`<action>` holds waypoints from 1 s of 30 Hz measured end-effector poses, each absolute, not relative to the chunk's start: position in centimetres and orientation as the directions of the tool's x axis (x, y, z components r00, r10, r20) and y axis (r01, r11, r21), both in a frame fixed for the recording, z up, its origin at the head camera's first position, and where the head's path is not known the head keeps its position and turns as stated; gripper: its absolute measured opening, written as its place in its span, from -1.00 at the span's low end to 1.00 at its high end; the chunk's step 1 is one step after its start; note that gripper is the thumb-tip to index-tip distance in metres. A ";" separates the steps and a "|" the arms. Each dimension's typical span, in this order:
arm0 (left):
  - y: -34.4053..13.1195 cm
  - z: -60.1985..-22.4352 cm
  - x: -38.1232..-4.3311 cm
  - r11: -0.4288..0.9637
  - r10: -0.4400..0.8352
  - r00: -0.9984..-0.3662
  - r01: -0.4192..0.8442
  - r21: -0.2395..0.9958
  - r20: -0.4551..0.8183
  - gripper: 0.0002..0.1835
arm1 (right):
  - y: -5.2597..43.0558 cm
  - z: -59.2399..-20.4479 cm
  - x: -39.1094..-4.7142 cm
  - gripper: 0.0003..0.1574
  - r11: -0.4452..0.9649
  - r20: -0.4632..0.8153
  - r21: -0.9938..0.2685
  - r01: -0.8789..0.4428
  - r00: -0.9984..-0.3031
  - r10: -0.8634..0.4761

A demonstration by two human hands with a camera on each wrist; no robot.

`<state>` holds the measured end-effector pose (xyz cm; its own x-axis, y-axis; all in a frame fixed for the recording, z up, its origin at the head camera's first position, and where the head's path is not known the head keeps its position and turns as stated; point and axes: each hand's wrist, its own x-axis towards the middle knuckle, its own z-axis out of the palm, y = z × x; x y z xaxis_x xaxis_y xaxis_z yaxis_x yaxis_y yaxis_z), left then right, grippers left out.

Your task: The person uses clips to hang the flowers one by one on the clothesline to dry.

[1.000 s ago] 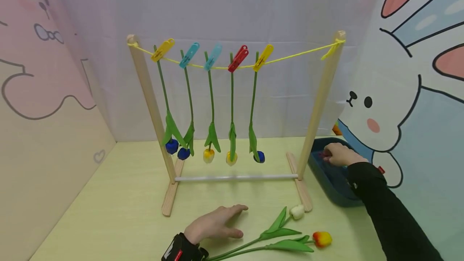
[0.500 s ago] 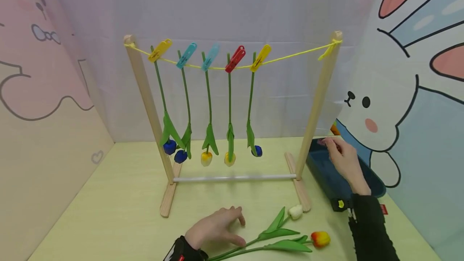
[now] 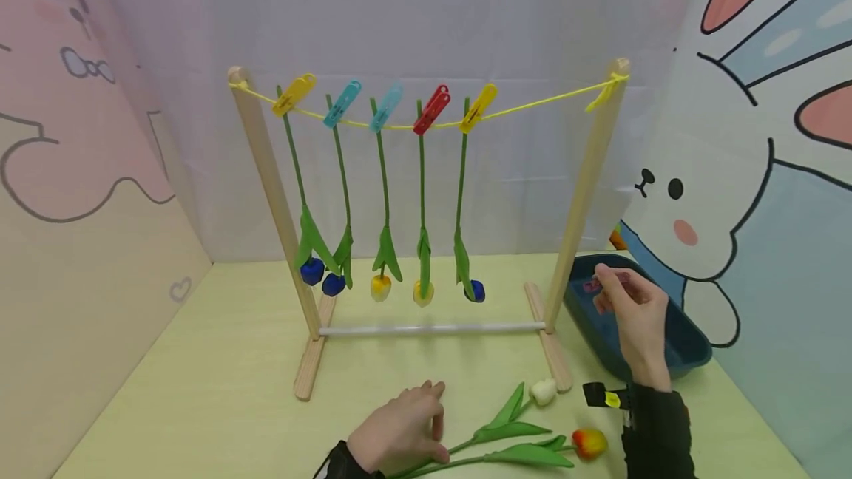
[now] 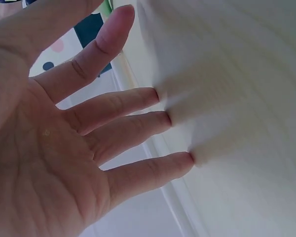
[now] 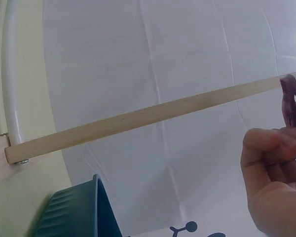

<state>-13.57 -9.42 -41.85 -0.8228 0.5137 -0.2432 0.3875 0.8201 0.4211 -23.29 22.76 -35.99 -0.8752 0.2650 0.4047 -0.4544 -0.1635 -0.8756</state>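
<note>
My right hand (image 3: 635, 309) pinches a dark pink clothespin (image 5: 292, 101) between thumb and fingers, over the dark blue-green tray (image 3: 688, 350). My left hand (image 3: 402, 427) rests its fingertips on the table, its fingers nearly straight in the left wrist view. Its thumb is right at the stems of two artificial tulips lying there, one white (image 3: 543, 392), one orange-yellow (image 3: 589, 444); the stem ends are hidden behind the hand. Several tulips hang upside down from a yellow string (image 3: 532, 108), held by yellow, blue and red clothespins (image 3: 431, 109).
A wooden frame with a left post (image 3: 273, 191) and right post (image 3: 586, 191) holds the string. A white bar (image 3: 433, 330) joins its feet low down. A pale curtain (image 3: 426, 21) hangs behind; a rabbit-print sheet (image 3: 719, 191) is on the right.
My right hand has lifted out of the tray with the dark pink clothespin and turned upright. My left hand's index finger and thumb have come down toward the tulip stems.
</note>
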 end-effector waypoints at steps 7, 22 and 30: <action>-9.5 -42.1 -13.5 0.823 0.518 -0.826 0.411 0.391 -0.223 -0.81 | 22.8 -35.7 -22.9 -0.45 -0.287 0.395 -0.833 -0.473 -0.872 0.289; -9.8 -41.8 -13.8 0.804 0.573 -0.805 0.516 0.296 -0.152 -0.87 | 23.8 -35.5 -22.8 -0.55 -0.306 0.430 -0.830 -0.466 -0.884 0.181; -9.6 -41.7 -13.4 0.814 0.571 -0.821 0.567 0.124 0.011 -0.86 | 23.7 -35.8 -22.7 -0.65 -0.360 0.479 -0.799 -0.482 -0.872 0.104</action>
